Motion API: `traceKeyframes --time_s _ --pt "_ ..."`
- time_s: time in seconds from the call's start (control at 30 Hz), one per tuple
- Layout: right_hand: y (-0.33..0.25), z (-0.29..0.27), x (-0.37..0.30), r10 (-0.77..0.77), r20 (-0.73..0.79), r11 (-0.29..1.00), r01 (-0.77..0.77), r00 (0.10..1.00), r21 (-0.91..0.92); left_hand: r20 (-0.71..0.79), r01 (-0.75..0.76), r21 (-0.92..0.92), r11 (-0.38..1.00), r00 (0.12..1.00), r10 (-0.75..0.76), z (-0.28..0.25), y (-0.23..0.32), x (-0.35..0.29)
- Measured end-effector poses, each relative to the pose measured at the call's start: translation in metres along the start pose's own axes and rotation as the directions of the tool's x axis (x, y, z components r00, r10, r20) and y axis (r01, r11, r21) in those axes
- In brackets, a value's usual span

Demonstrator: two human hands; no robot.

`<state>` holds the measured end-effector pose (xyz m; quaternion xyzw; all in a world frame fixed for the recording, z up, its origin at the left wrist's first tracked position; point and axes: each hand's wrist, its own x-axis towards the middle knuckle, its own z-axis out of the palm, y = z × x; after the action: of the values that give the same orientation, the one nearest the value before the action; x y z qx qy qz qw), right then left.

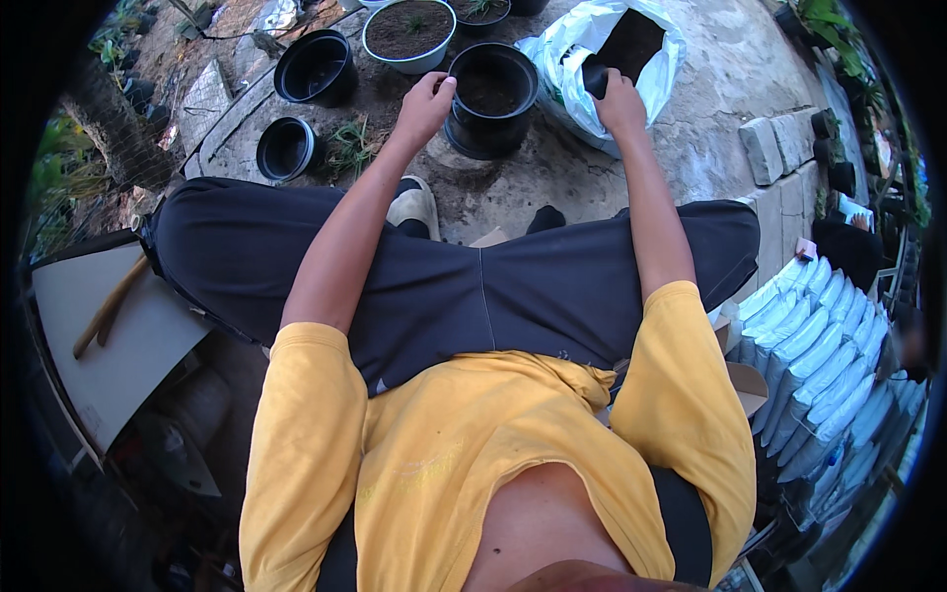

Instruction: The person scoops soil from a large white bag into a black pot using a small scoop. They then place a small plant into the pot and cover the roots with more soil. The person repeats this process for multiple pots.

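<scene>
Left hand [424, 109]: fingers curled at the black pot [485, 130]; gripping its rim or not, I can't tell.
Right hand [619, 105]: clutching a small black container [595, 79] at the white bag's [663, 71] mouth.

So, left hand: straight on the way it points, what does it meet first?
Most likely the near-left rim of the black pot. The left hand looks right at that rim, perhaps touching; depth is unclear from this one view.

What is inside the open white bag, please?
Dark soil shows inside the white bag, where the right hand holds a black object; whatever lies deeper is covered.
</scene>
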<state>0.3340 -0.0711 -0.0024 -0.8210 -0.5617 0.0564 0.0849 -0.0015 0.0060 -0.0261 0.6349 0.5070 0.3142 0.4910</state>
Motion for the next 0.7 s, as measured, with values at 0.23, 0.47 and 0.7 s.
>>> traceKeyframes --time_s 0.23,0.47,0.7 --pt "0.003 0.029 0.007 -0.006 0.194 0.971 -0.041 0.981 0.237 0.086 0.032 0.050 0.998 0.996 -0.036 -0.008 0.002 -0.001" --pt "0.026 -0.003 0.026 0.188 0.236 0.746 -0.295 0.953 0.597 0.059 -0.003 0.031 1.000 0.998 0.001 -0.004 -0.005 0.002" --pt "0.018 -0.094 0.003 0.283 0.026 0.849 -0.263 0.959 0.458 0.022 0.025 0.063 0.998 0.999 -0.027 0.000 0.000 -0.003"
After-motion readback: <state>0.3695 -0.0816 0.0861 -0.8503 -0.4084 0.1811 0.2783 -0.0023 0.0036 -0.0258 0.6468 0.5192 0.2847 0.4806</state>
